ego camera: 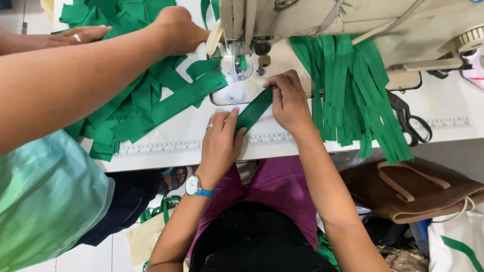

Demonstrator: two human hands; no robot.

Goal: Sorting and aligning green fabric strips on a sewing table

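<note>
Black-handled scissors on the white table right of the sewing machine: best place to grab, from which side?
Grip the black-handled metal scissors by the finger loops. They lie flat with the loops toward the near table edge and the blades under the draped green fabric strips, so probably come in from the near right.

Bright, even light, soft shadows; edges perhaps slightly blurred, wide-angle distortion w/ curved borders.

A sewing workshop: industrial sewing machine (302,25), cut green straps (353,95).

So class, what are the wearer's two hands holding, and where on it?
Both hold one green fabric strip: the left hand pins its near end, the right hand pinches its far end by the sewing machine.
</note>
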